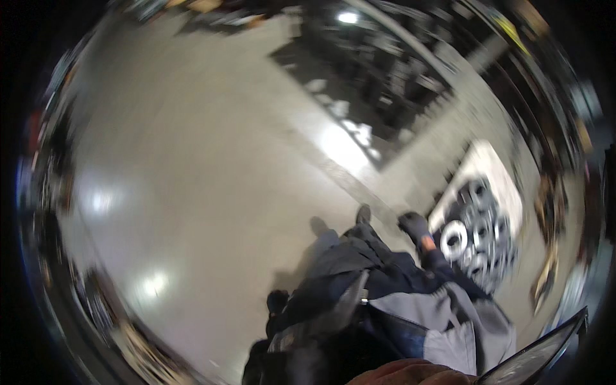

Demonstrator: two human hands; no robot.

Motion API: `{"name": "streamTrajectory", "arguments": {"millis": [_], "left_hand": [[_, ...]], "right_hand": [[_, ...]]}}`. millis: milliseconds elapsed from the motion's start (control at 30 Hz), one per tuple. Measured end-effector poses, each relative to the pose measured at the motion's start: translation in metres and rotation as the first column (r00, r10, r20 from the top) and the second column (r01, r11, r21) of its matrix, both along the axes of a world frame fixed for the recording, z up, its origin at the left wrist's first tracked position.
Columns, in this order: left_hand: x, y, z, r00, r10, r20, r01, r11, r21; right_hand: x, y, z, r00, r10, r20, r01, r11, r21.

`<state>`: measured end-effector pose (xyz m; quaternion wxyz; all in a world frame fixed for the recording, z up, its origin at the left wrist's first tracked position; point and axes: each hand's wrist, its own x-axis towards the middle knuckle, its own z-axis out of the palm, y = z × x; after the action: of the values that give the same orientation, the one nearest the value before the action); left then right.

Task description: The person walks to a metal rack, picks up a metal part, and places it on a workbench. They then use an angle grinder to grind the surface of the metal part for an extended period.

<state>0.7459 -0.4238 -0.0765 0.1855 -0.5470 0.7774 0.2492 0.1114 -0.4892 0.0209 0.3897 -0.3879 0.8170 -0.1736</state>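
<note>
Blurred clutter (96, 298) lines the rim from seven round to ten o'clock, its pieces too smeared to name. Inside it spreads a smooth grey-beige floor (192, 160), shiny enough to throw back lamp glare at nine, eight and one o'clock.

Between six and seven o'clock hangs the dark left hand (277, 301), beside the clothed body; its fingers are too dark to tell whether they are wide, narrow or holding something. Near the centre a worn strip (346, 183) crosses the floor slantwise, from about eleven toward four o'clock, with a dark shoe (364, 215) beside it. At one o'clock lies a dark, straight-edged area (353, 70) with pale lumps (362, 133) along its inner edge.

Between three and four o'clock is the dark-gloved right hand (414, 224), fingers seemingly curled; blur hides whether they hold anything. Just beyond it, farther out that way, grey rings (480, 190) and one bright white ring (453, 240) cover much of a pale platform (507, 186).
</note>
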Motion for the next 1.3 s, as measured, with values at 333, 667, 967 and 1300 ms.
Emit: {"name": "streamTrajectory", "arguments": {"millis": [333,667,967,1300], "left_hand": [[-0.052,-0.122,0.020,0.816,0.552,0.170,-0.571,0.816,0.091],[-0.264,-0.208,0.024,0.847,0.531,-0.024,-0.531,0.847,0.024],[-0.425,-0.341,0.073,0.914,0.239,-0.327,-0.302,0.940,-0.158],[-0.834,-0.465,0.278,0.545,-0.293,-0.786,-0.032,0.929,-0.369]], "right_hand": [[-0.039,0.081,0.022,0.782,-0.553,0.287,0.531,0.833,0.158],[-0.181,0.172,0.012,0.744,-0.659,0.111,0.667,0.741,-0.074],[-0.262,0.150,-0.005,0.625,-0.777,0.070,0.776,0.629,0.046],[-0.346,0.100,0.030,0.810,-0.512,-0.287,0.541,0.841,0.028]]}}
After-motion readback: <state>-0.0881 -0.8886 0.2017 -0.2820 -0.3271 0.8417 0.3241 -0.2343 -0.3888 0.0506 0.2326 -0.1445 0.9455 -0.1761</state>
